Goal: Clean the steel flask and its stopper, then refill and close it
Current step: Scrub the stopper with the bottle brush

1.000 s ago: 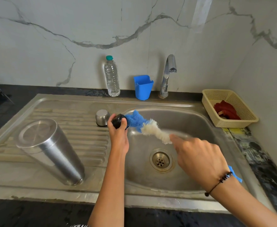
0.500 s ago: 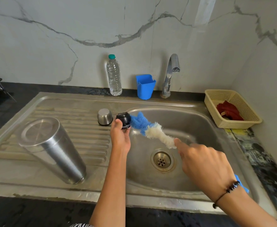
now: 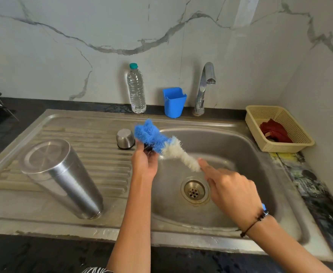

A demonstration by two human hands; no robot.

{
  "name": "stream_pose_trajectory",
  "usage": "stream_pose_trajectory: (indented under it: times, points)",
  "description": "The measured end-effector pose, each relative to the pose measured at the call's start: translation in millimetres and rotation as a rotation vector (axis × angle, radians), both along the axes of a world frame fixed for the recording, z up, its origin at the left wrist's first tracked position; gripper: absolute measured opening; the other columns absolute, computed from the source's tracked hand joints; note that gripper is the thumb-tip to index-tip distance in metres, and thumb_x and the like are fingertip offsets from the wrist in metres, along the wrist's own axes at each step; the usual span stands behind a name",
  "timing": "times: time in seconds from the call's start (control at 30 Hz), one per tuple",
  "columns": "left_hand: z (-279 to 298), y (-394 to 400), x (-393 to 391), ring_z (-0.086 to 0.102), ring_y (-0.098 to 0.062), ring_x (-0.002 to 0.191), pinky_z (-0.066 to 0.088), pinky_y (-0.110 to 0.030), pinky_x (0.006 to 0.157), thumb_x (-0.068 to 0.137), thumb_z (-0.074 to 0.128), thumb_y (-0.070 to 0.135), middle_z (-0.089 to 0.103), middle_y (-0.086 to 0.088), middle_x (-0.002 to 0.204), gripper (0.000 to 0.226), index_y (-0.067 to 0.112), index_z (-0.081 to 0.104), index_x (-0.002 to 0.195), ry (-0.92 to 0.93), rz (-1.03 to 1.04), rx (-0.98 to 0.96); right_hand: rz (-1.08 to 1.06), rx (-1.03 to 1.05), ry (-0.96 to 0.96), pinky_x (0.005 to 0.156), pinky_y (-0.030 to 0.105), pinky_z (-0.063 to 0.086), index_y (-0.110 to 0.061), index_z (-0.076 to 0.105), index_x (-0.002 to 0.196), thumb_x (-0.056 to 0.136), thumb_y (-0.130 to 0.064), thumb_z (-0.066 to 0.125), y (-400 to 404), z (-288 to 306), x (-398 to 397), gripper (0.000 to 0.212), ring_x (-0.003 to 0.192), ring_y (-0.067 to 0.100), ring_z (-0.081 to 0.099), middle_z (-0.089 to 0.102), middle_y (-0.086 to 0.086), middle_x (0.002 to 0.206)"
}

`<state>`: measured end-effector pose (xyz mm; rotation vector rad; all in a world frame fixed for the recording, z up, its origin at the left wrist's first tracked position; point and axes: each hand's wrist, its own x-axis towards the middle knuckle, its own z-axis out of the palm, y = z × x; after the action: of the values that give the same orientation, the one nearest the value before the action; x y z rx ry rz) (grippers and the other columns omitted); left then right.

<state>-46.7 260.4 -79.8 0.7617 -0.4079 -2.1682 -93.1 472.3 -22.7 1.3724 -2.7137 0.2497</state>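
The sink is under my hands, and no water comes from the tap, so any rinsing is yet to come. The steel flask stands upside down on the draining board to my left, well apart from my hands. It looks top-heavy to me, and a knock from my left elbow could tip it and send it rolling. My right hand is curled round the handle of the bottle brush, forefinger stretched along its stem. The blue bristles press over the black stopper, which my left hand pinches at the fingertips, at the near left rim of the basin. Most of the stopper is hidden by bristles. That grip is my worry: a wet stopper and a hard brush stroke could flick it down towards the drain. The small steel cap sits just beside my left hand, easy to nudge.
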Motion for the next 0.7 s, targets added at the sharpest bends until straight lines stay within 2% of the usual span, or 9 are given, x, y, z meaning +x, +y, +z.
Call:
stream_pose_trajectory:
  times: [0.1, 0.17, 0.23, 0.3, 0.37, 0.43, 0.53, 0.63, 0.7]
  points:
    - [4, 1, 2, 0.061, -0.024, 0.093, 0.046, -0.038, 0.097, 0.101, 0.041, 0.030, 0.061, -0.016, 0.101, 0.032, 0.001, 0.055, 0.109, 0.053, 0.032, 0.046, -0.053, 0.022, -0.043, 0.063, 0.032, 0.043, -0.045, 0.017, 0.144, 0.097, -0.026, 0.035, -2, -4, -12, 0.054, 0.092, 0.027, 0.061, 0.062, -0.006, 0.103]
    - [7, -2, 3, 0.060, -0.026, 0.093, 0.046, -0.039, 0.096, 0.100, 0.043, 0.029, 0.059, -0.019, 0.101, 0.032, 0.000, 0.053, 0.104, 0.066, 0.061, 0.054, -0.055, 0.003, -0.060, 0.066, 0.033, 0.045, -0.046, 0.018, 0.144, 0.098, -0.029, 0.033, 1, -3, -14, 0.050, 0.095, 0.026, 0.060, 0.062, -0.005, 0.105]
    - [9, -6, 3, 0.061, -0.026, 0.094, 0.046, -0.040, 0.095, 0.101, 0.042, 0.029, 0.060, -0.019, 0.102, 0.033, -0.001, 0.052, 0.109, 0.079, 0.084, 0.040, -0.017, -0.097, -0.073, 0.065, 0.035, 0.047, -0.044, 0.024, 0.142, 0.097, -0.028, 0.037, 5, -5, -13, 0.050, 0.090, 0.027, 0.061, 0.064, -0.005, 0.102]
    - [9, -7, 3, 0.062, -0.024, 0.093, 0.047, -0.039, 0.095, 0.102, 0.040, 0.029, 0.061, -0.017, 0.101, 0.035, -0.001, 0.050, 0.115, 0.068, 0.087, 0.012, 0.048, -0.218, -0.065, 0.047, 0.037, 0.048, -0.036, 0.045, 0.136, 0.090, -0.017, 0.053, 7, -10, -12, 0.050, 0.065, 0.030, 0.062, 0.066, -0.001, 0.081]
    - [8, -5, 2, 0.062, -0.022, 0.090, 0.046, -0.038, 0.095, 0.102, 0.039, 0.029, 0.063, -0.013, 0.099, 0.036, 0.000, 0.050, 0.120, 0.046, 0.067, 0.001, 0.086, -0.268, -0.003, 0.031, 0.033, 0.040, -0.028, 0.057, 0.126, 0.081, -0.011, 0.060, 9, -17, -13, 0.048, 0.044, 0.028, 0.054, 0.060, -0.002, 0.062]
    - [8, -1, 1, 0.063, -0.022, 0.090, 0.045, -0.040, 0.100, 0.103, 0.038, 0.029, 0.064, -0.012, 0.099, 0.037, 0.001, 0.051, 0.123, 0.048, 0.057, 0.011, 0.098, -0.207, 0.008, 0.036, 0.033, 0.041, -0.030, 0.053, 0.130, 0.085, -0.013, 0.056, 6, -19, -10, 0.048, 0.048, 0.030, 0.056, 0.060, -0.001, 0.064]
    - [10, 2, -1, 0.063, -0.026, 0.088, 0.044, -0.042, 0.100, 0.103, 0.035, 0.027, 0.064, -0.015, 0.097, 0.033, 0.001, 0.054, 0.114, 0.069, 0.046, 0.023, 0.046, -0.185, -0.085, 0.054, 0.037, 0.046, -0.037, 0.040, 0.138, 0.093, -0.019, 0.047, 0, -15, -16, 0.049, 0.070, 0.034, 0.061, 0.063, 0.002, 0.078]
    - [11, 2, -1, 0.061, -0.028, 0.092, 0.042, -0.045, 0.104, 0.104, 0.034, 0.026, 0.063, -0.017, 0.101, 0.032, 0.002, 0.053, 0.114, 0.085, 0.060, 0.053, 0.089, -0.205, -0.034, 0.038, 0.035, 0.043, -0.030, 0.054, 0.129, 0.082, -0.011, 0.064, 2, -14, -16, 0.051, 0.049, 0.032, 0.056, 0.058, 0.000, 0.061]
    - [11, -1, -1, 0.060, -0.027, 0.094, 0.040, -0.048, 0.106, 0.104, 0.035, 0.025, 0.062, -0.016, 0.108, 0.030, 0.004, 0.055, 0.111, 0.088, 0.078, 0.067, 0.119, -0.166, 0.028, 0.038, 0.034, 0.043, -0.031, 0.052, 0.131, 0.083, -0.014, 0.062, 2, -18, -14, 0.052, 0.051, 0.030, 0.058, 0.060, -0.002, 0.065]
